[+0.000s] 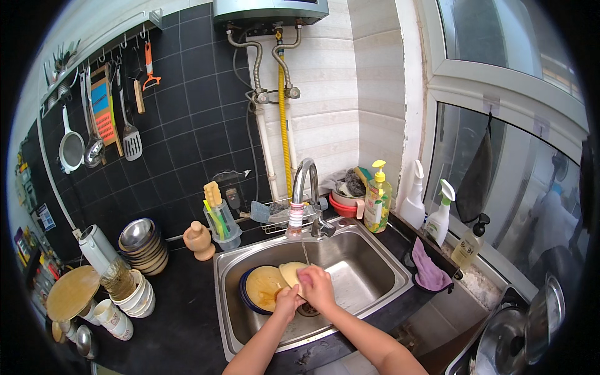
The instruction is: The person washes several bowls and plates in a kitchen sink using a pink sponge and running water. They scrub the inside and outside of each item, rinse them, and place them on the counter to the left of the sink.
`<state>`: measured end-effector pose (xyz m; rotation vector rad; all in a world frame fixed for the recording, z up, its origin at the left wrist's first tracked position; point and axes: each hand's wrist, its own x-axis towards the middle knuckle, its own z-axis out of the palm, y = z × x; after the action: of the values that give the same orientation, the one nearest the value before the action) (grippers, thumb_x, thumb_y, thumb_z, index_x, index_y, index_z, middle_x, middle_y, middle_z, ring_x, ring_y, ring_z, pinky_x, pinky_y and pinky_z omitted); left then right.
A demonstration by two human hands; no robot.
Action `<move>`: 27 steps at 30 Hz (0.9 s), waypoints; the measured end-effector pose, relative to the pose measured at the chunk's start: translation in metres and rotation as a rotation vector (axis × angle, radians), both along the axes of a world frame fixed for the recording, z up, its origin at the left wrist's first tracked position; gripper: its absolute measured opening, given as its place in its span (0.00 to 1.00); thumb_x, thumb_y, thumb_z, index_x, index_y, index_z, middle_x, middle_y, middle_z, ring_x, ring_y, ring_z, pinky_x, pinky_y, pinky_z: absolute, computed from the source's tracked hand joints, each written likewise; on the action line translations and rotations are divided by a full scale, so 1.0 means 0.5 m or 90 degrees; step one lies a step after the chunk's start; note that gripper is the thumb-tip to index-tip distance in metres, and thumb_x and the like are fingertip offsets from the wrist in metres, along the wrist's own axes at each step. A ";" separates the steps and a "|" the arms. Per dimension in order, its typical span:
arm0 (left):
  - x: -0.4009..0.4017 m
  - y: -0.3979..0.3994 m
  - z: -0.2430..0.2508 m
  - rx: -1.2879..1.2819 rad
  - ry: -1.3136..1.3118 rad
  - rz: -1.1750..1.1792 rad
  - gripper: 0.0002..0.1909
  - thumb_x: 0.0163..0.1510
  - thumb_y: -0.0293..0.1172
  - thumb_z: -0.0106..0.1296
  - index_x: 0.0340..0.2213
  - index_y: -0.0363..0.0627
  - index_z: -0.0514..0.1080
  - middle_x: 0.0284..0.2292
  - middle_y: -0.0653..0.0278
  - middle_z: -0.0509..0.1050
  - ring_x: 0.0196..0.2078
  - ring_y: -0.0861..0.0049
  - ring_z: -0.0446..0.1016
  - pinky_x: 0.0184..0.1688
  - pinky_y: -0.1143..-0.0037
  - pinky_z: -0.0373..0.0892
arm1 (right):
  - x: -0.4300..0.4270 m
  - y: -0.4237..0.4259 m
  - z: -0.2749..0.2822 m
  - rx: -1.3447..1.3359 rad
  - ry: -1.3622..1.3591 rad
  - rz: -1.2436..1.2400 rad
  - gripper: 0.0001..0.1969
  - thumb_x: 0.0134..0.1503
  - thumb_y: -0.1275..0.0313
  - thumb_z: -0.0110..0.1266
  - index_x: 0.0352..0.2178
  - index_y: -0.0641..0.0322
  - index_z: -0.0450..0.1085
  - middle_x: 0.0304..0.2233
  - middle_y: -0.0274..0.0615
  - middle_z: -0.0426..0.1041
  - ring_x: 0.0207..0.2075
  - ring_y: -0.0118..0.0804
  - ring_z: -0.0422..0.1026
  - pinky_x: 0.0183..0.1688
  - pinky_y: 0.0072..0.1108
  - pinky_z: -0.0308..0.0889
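Note:
Over the sink, my left hand grips the lower edge of a small cream-coloured dish, which is tilted. My right hand is closed at the dish's right side. A pinkish patch shows under its fingers, and I cannot tell whether it is a cloth or skin. From the chrome faucet a thin stream of water falls towards the dish and my right hand. Left of my hands, a yellowish dish with brownish liquid lies in the basin on a dark blue-rimmed dish. The drain is partly hidden behind my hands.
A yellow-pump soap bottle, spray bottles and a purple cloth line the right side. A wooden mortar, stacked metal bowls and white cups stand left. A pot lid is at lower right.

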<state>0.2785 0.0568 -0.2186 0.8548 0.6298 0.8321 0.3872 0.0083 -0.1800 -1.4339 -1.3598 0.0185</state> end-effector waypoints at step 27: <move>-0.008 0.060 -0.064 0.966 0.772 0.197 0.04 0.38 0.28 0.49 0.18 0.40 0.67 0.21 0.52 0.68 0.27 0.58 0.67 0.30 0.64 0.63 | 0.216 0.069 -0.171 -0.029 0.609 -0.132 0.16 0.43 0.85 0.47 0.37 0.65 0.64 0.35 0.45 0.67 0.34 0.35 0.69 0.33 0.21 0.67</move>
<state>0.2748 0.0867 -0.2505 2.8036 1.1687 0.9555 0.4954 0.0430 -0.2654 -1.3186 -0.4255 0.5336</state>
